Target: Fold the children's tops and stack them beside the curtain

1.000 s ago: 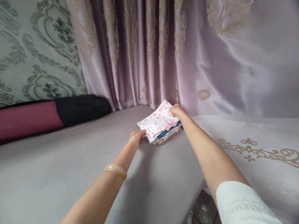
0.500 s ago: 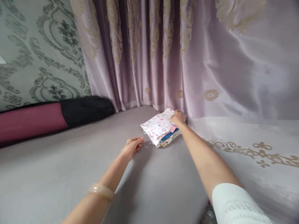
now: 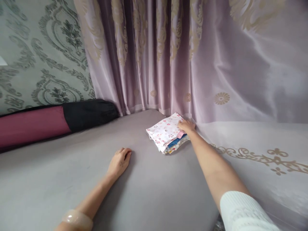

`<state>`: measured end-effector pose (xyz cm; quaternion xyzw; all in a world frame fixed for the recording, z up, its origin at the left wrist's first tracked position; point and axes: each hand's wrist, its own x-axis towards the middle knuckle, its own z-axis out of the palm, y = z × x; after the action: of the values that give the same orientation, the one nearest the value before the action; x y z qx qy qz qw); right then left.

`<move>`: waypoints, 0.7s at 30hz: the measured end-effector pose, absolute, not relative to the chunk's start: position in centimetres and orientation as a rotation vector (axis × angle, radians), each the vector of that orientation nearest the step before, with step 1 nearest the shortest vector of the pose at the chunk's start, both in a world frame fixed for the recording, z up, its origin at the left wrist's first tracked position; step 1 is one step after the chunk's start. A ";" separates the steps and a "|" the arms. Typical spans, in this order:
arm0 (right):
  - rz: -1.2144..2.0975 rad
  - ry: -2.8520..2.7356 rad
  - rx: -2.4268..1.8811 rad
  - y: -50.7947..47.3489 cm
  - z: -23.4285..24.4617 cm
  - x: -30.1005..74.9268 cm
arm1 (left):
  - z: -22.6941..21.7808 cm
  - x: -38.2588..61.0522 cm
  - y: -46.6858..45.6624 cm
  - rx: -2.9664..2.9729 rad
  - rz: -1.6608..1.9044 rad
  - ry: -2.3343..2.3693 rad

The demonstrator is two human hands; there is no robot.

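Note:
A neat stack of folded cloths point(image 3: 165, 130) lies on the grey padded surface point(image 3: 149, 186) near the curtain. The top cloth is white with pink and red flower and heart prints; a blue layer and patterned layers show along its front side. At the stack's right edge rests my right hand point(image 3: 187, 126), thumb on the top cloth and fingers stretched toward the far side, partly hidden. Left of the stack and apart from it, my left hand point(image 3: 120, 162) sits on the grey surface with its fingers curled in and nothing visible in them.
A long maroon and black bag point(image 3: 36, 123) lies along the patterned wall point(image 3: 57, 57) at the left. Pinkish-purple curtains point(image 3: 149, 64) hang down behind the stack. Pale fabric with a gold scroll pattern point(image 3: 264, 157) covers the right side.
My left hand has moved left and toward me, away from the stack, its fingers now curled. My right hand has loosened from a closed grip to spread fingers; the stack stays in place.

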<state>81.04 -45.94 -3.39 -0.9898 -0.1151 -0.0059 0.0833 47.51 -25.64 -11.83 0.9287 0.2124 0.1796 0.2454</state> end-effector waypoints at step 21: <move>0.165 -0.638 -2.933 -40.9 -3.1 82.6 | -11.7 47.7 -26.4 2.685 0.390 0.604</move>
<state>82.62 -40.93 -3.08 -0.9735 -0.2118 0.0547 0.0675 47.70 -26.39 -11.69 0.9502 0.2138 0.1379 0.1800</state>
